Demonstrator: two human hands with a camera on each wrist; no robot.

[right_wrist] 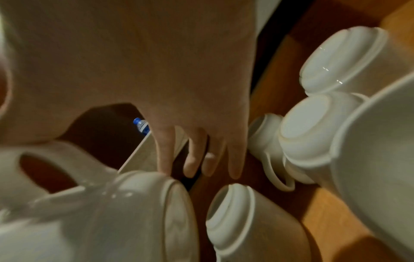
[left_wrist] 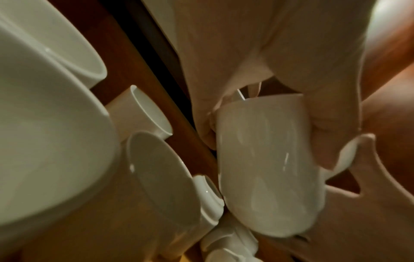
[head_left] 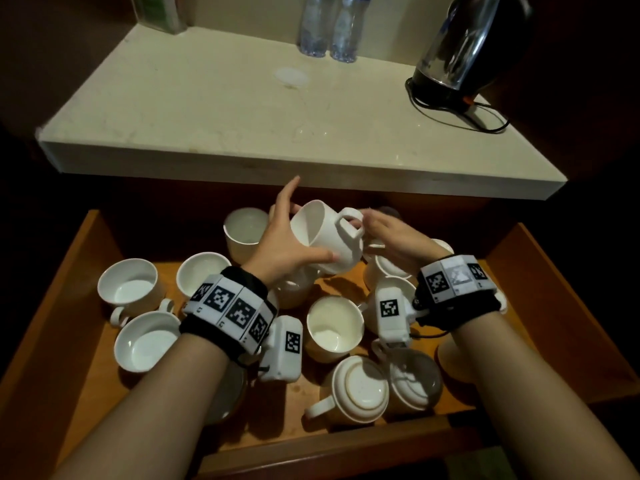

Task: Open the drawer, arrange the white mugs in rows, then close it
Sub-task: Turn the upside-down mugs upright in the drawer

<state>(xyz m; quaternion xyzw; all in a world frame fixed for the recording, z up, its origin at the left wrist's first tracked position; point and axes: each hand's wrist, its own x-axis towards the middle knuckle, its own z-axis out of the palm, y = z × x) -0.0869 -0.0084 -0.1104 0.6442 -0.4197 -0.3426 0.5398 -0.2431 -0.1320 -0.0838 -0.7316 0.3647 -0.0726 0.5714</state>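
The wooden drawer (head_left: pixel 69 306) is pulled out and holds several white mugs. My left hand (head_left: pixel 304 233) grips one white mug (head_left: pixel 322 237) around its body, lifted and tipped toward the left above the others; the left wrist view shows my thumb and fingers (left_wrist: pixel 206 131) wrapped round this mug (left_wrist: pixel 264 168). My right hand (head_left: pixel 367 220) reaches in from the right with straight fingers beside the mug's handle (head_left: pixel 349 225). In the right wrist view its index fingertip (right_wrist: pixel 164 170) touches the foot of that mug (right_wrist: pixel 112 212). Its thumb is hidden.
Upright mugs (head_left: pixel 128 285) stand at the drawer's left and middle; upside-down mugs (head_left: pixel 360 386) lie near the front and right. Just above the drawer's back juts a pale countertop (head_left: pixel 242 109) with a kettle (head_left: pixel 464 46), its cord and water bottles (head_left: pixel 329 26).
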